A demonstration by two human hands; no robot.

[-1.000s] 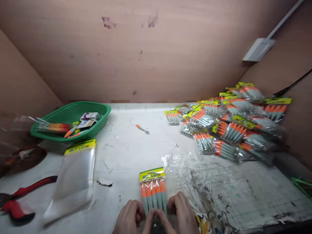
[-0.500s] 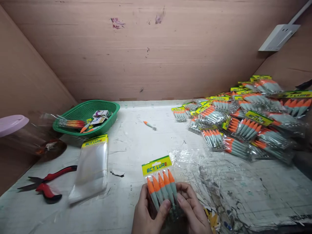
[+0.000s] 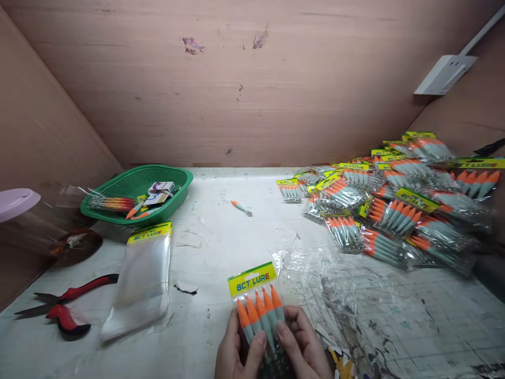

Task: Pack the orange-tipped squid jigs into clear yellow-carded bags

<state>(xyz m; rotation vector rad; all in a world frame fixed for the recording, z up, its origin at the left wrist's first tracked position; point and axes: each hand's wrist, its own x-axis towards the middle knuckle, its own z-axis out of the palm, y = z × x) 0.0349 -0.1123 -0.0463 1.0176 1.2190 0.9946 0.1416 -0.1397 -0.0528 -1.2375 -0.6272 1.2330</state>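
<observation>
Between my two hands, at the near edge of the table, is a clear bag of fishing lures (image 3: 261, 311) with orange tips and grey-green bodies. Its yellow header reads BCT LURE and points away from me. My left hand (image 3: 239, 350) grips the bag's left side, thumb across the front. On the right side my right hand (image 3: 302, 345) holds it the same way, thumb pressed on the lures. The lower end of the bag is dark and partly hidden by my fingers. Farther out, a single loose lure (image 3: 240, 207) lies on the white table (image 3: 221, 237).
Many filled lure bags (image 3: 347, 189) are heaped at the right. At the left are a green basket (image 3: 138, 218) with lures and small boxes, a stack of clear bags (image 3: 140, 279), red-handled pliers (image 3: 67, 305) and a clear container with a pink lid (image 3: 18, 202). A power strip (image 3: 445, 75) hangs on the wall.
The view has tilted up slightly, so things sit lower in the picture. Both hands still hold the lure bag; the thumbs have shifted a little on it.
</observation>
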